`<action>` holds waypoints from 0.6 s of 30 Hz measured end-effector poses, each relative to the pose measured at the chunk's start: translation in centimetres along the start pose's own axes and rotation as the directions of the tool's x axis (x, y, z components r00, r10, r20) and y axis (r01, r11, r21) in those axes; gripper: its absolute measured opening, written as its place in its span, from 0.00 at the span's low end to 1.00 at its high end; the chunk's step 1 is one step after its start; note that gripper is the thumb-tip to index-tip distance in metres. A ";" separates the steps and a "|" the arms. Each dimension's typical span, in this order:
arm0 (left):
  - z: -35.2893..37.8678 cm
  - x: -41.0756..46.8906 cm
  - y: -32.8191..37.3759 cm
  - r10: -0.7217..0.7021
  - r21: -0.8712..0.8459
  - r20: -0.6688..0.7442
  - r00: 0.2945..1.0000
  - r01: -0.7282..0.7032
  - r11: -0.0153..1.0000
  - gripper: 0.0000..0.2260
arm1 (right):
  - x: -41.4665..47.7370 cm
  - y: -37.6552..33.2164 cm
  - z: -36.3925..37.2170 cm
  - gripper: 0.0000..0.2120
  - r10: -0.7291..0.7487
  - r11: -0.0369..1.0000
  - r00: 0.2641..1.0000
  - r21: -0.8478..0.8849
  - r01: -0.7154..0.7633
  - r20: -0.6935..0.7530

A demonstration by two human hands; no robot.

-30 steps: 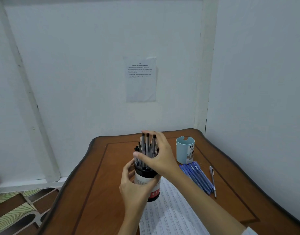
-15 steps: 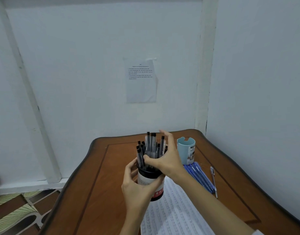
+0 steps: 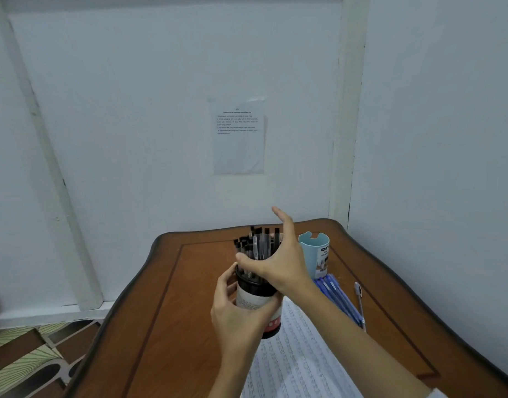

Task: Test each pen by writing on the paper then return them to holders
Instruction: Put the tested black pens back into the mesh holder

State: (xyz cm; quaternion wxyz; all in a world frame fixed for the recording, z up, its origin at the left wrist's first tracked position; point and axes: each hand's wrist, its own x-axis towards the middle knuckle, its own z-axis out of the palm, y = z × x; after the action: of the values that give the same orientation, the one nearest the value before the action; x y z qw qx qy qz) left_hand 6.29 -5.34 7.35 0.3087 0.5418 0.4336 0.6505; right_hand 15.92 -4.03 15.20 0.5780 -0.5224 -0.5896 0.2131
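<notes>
On the wooden table, left fingers wrap the pen holder.

Small indoor desk corner, home or plain office, can't tell which. Bare white walls meet in a corner, with a printed notice stuck up. Scallop-edged wooden table, patterned floor tiles at left. Stationery on the table: black pen holder, light blue pen holder, blue pens, lined paper.
</notes>
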 end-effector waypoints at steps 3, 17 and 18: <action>0.2 0.4 0.3 -0.045 -0.057 0.013 0.999 0.046 0.997 0.35 | 0.7 -0.3 0.0 0.38 -0.060 0.998 0.997 -0.016 0.059 -0.047; -0.9 1.4 0.5 0.084 0.032 0.014 0.996 -0.084 0.996 0.35 | 1.3 -1.4 -0.8 0.44 -0.157 0.951 0.962 -0.230 0.208 0.222; -0.9 1.3 0.4 0.098 0.040 0.018 0.995 -0.098 0.994 0.36 | 1.5 -1.3 -0.8 0.42 -0.150 0.944 0.964 -0.259 0.206 0.222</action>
State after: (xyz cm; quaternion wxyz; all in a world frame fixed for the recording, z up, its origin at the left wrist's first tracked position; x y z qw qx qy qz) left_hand 5.14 -4.62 8.24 0.2689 0.5738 0.4171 0.6515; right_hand 16.43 -3.48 17.22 0.4533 -0.5193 -0.7135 0.1255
